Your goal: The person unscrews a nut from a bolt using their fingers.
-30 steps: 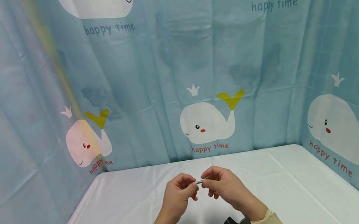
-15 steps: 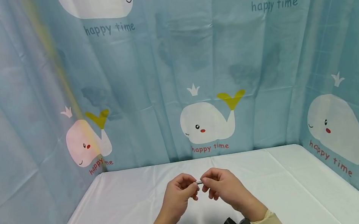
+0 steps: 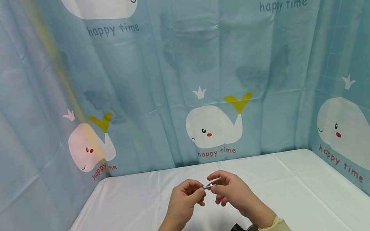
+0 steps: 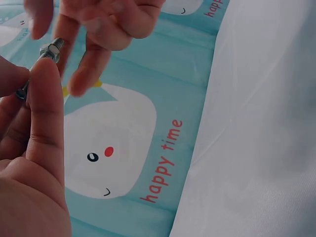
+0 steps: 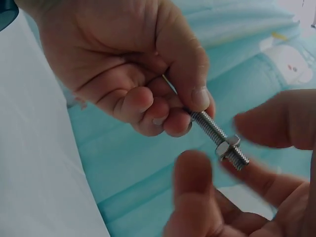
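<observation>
Bolt is lying almost level between your two hands, above the white table and in front of the blue whale curtain; your left hand is gripping its head end, with the thumb and curled fingers closed around the threaded shaft; a small nut is sitting on the thread near the free end. Your right hand is meeting that free end; its fingers are loosely bent around the nut, and they are blurred, so I cannot tell whether they are pinching it or only touching it.
</observation>
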`<act>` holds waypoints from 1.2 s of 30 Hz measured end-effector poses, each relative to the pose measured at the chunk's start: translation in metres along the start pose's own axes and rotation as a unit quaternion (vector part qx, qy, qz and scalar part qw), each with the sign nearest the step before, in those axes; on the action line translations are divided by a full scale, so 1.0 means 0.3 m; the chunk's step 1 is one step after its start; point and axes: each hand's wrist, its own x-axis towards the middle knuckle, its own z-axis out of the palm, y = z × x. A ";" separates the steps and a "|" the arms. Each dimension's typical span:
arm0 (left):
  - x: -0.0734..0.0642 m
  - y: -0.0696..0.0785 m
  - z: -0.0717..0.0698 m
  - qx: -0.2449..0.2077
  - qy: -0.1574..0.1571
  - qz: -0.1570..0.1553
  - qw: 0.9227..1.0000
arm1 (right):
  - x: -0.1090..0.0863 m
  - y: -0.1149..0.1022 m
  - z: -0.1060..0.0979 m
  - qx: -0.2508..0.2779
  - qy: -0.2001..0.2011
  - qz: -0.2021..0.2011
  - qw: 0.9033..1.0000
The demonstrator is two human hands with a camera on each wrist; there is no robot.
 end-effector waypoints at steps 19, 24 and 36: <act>-0.006 0.013 0.005 -0.007 -0.003 0.006 1.000 | 0.001 -0.003 -0.002 -0.019 -0.012 -0.025 0.999; -0.006 0.011 0.006 -0.003 -0.002 0.006 1.000 | 0.004 0.008 -0.007 0.002 -0.015 0.005 1.000; -0.002 0.003 0.002 0.004 -0.002 0.003 1.000 | 0.002 0.009 -0.006 -0.022 -0.033 -0.031 0.999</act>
